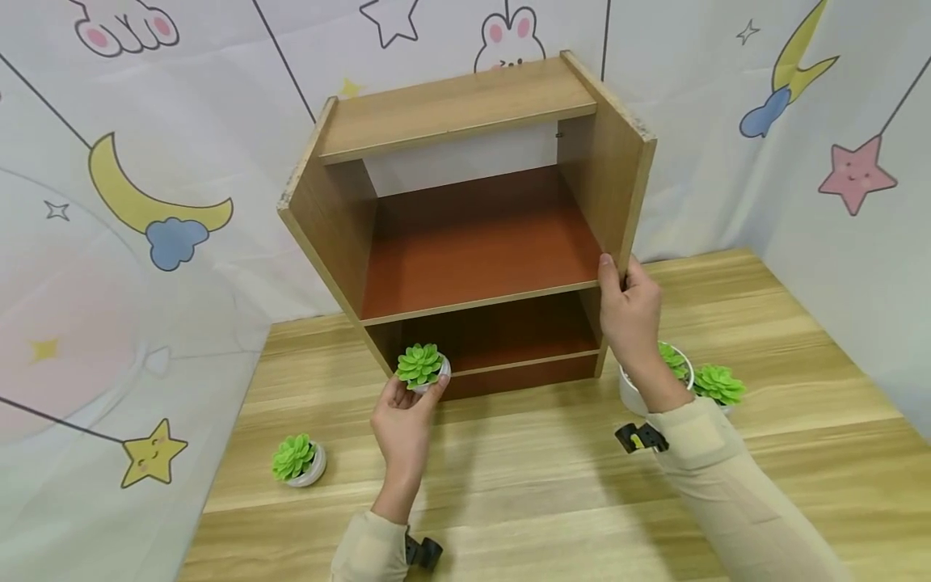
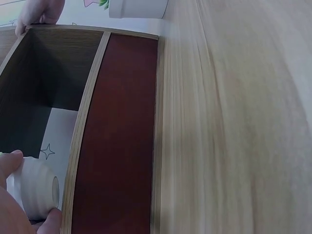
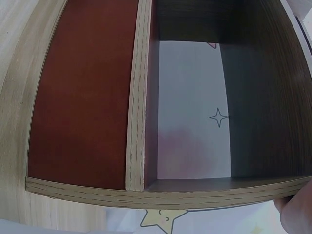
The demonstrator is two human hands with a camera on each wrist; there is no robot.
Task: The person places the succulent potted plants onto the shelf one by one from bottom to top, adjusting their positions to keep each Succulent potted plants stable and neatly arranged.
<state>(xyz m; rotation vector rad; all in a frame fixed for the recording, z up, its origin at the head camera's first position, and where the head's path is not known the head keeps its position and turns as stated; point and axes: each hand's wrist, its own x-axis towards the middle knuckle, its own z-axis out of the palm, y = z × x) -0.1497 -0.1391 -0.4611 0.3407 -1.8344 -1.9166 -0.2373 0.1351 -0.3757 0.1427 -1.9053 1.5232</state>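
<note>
In the head view my left hand (image 1: 403,424) pinches a small potted succulent (image 1: 419,365) with bright green leaves, at the left front of the lower shelf opening. The left wrist view shows its white pot (image 2: 36,187) between thumb and fingers, close to the shelf's front edge. My right hand (image 1: 633,311) grips the right side panel of the wooden shelf unit (image 1: 480,299), thumb on the front edge, fingers behind. The unit stands upright on the table, with reddish-brown boards and light wood sides.
Another potted succulent (image 1: 296,461) lies tilted on the wooden table (image 1: 524,493) at the left. Behind my right forearm stand a larger white pot (image 1: 634,394) with green leaves and one more succulent (image 1: 718,385). A cartoon-printed curtain (image 1: 240,48) hangs behind.
</note>
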